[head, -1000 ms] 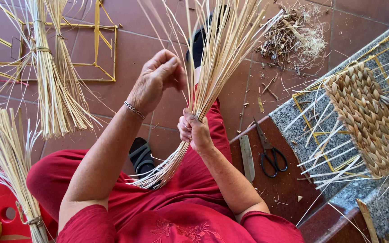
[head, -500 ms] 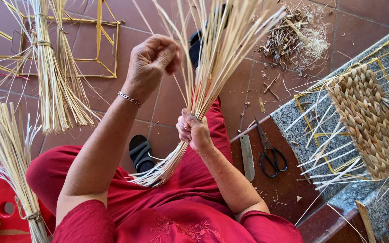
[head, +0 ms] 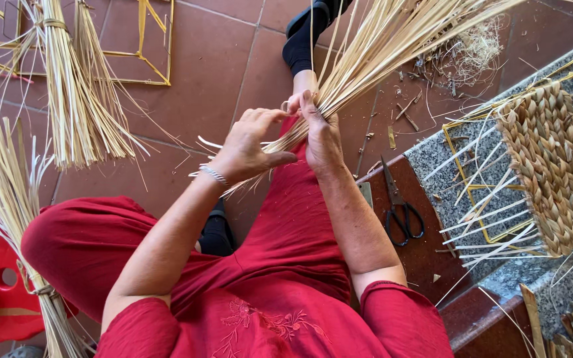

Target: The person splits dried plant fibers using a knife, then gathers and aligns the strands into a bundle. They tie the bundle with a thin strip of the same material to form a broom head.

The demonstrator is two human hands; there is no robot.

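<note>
Right hand (head: pixel 321 136) is closed around the straw bundle (head: pixel 373 53), which fans toward 1 o'clock above the lap. Left hand (head: pixel 250 142) is half-curled, fingertips pinching strands. Risk: a loosened grip lets stalks slide out; pinched strands may kink or snap.

Sunlit terracotta tile floor (head: pixel 220 59) — a speckled grey stone ledge (head: pixel 432 156) along its right.

Single head view, steeply downward, close over lap and tiled floor (head: pixel 187 73)
</note>
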